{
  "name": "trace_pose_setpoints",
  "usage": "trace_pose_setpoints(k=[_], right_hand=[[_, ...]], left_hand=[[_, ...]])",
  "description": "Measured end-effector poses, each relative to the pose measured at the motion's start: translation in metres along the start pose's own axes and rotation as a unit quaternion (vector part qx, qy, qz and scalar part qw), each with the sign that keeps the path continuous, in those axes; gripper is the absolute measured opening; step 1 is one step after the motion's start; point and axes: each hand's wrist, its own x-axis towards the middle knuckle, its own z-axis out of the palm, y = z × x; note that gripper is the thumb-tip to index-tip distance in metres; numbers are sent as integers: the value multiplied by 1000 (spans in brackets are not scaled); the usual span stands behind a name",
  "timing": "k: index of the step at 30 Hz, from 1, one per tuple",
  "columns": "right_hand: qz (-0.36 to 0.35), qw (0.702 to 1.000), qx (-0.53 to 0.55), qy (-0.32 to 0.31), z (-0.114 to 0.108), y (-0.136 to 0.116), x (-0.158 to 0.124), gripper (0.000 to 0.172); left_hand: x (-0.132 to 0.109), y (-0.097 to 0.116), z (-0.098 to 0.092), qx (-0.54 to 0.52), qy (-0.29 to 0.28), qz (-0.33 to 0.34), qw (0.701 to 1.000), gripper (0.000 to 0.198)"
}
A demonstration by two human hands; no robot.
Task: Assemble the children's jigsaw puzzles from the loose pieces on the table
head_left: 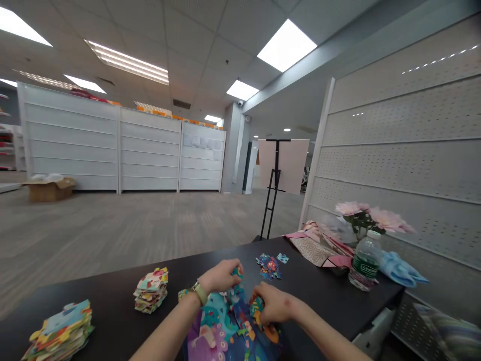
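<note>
A partly joined jigsaw puzzle (216, 333) in teal, purple and dark blue lies before me on the dark table (180, 273). My left hand (221, 277), with a pale watch on its wrist, is closed on a teal puzzle piece (237, 287) at the puzzle's far edge. On the right side, my right hand (277, 304) pinches a green and orange puzzle piece (257, 307); its fingers partly cover it. Beyond both hands lies a small heap of loose pieces (269, 265), with a light blue piece (282, 258) beside it.
Two stacks of puzzle pieces, one nearer (62, 328) and one farther (152, 290), stand on the left. To the right are a water bottle (365, 263), pink flowers (387, 219), a patterned cloth (310, 248) and a blue cloth (400, 268). An easel (273, 200) stands behind the table.
</note>
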Motion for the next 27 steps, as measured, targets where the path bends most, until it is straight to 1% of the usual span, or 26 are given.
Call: trace_pose_setpoints(k=[5,7,10,12,16,20,23,25,27], right_hand=[[55,995,84,15,6,1,3,44],[71,989,125,39,6,7,1,44],[71,977,180,87,-1,17,-2,45],[63,968,218,107,-6,20,-4,45],[31,948,304,86,-7,11,-5,42],[-23,925,373,74,-1,-6,-8,35],[-51,903,422,61,9,-21,-7,27],[-68,890,447,56,20,-35,-1,31],[-85,882,462,45,33,-50,7,42]], left_hand=[[-4,0,-2,-83,74,-5,994,30],[-6,-2,0,-108,117,-10,987,30],[-7,-6,3,-140,169,-22,976,30],[-7,-8,5,-169,182,-30,968,30],[-5,-10,9,-256,183,-50,948,29],[-12,-11,18,-347,202,-77,913,25],[-26,-12,34,-412,233,-94,876,32],[-37,-11,48,-452,260,-102,847,39],[-49,-11,58,-483,286,-109,820,44]])
